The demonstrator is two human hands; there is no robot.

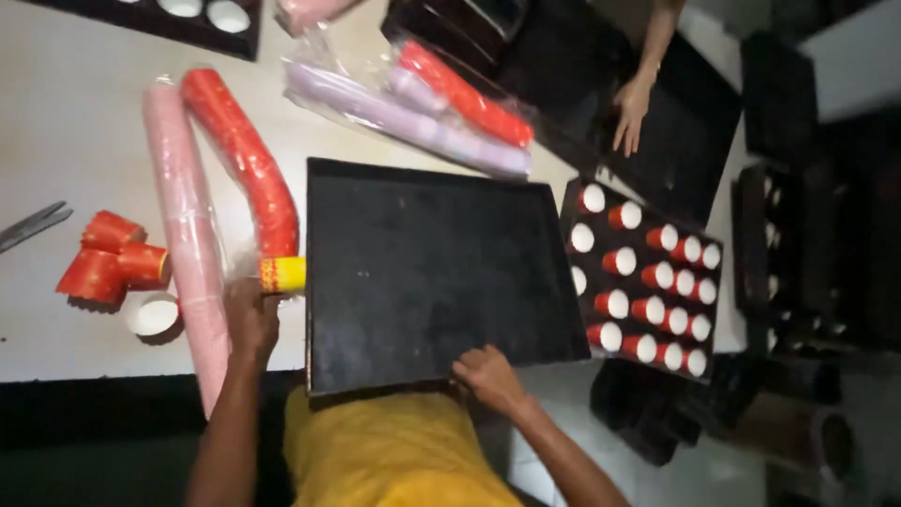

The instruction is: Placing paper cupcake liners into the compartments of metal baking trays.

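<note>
At the far left of the desk [75, 113], a pair of scissors [33, 225] lies flat, only partly in view. Just right of it sits a cluster of loose red paper cups [111, 255], lying on their sides and touching one another, with a single cup [152, 314] upright below them showing its white interior.

Next comes a long pink sleeve of stacked cups [188, 235], wrapped in clear film and running from the upper desk down past its near edge. A red sleeve of stacked cups [246, 160] lies beside it, bending toward its lower end.

Your left hand [250, 319] is closed around the lower end of the red sleeve, where a short yellow-and-red cup stack [283, 274] protrudes toward the tray edge.

The large black baking tray [422, 272] occupies the centre, overhanging the near edge of the desk. Your right hand [486, 374] grips its near rim, fingers curled over the edge.

Behind the tray lie bagged sleeves, one lilac [394, 117] and one red [465, 94].

Right of the centre tray stands a second black tray [572, 192] filled with rows of red cups [648, 282], white interiors visible. Above it, another person's hand [631, 113] rests open, fingers down, on a further dark tray [694, 141].
</note>
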